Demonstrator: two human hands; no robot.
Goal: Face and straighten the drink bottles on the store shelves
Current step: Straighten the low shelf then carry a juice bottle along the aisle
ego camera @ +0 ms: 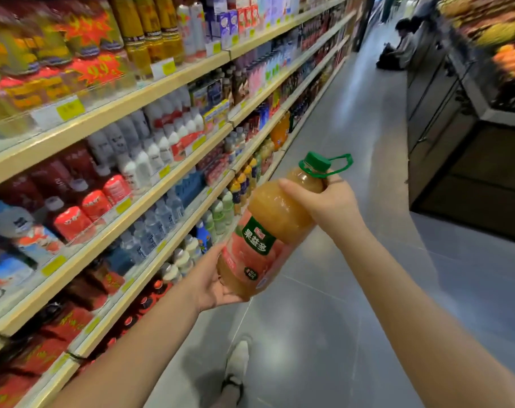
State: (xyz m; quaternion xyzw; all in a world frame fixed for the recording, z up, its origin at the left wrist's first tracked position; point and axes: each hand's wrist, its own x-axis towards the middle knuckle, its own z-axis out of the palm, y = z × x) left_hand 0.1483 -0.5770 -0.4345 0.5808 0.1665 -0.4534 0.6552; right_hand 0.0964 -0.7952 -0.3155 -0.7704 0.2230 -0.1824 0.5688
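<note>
tilted juice bottle (pixel 268 231) in both hands

Both hands (pixel 328 206) hold a tilted juice bottle (pixel 268 234) beside stocked shelves (pixel 173 175).

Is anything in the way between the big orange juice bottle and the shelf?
No, nothing stands between. The left hand and right hand hold the juice bottle tilted over the floor, beside the shelves. The nearby rows look full of bottles, though; no open gap shows.
</note>
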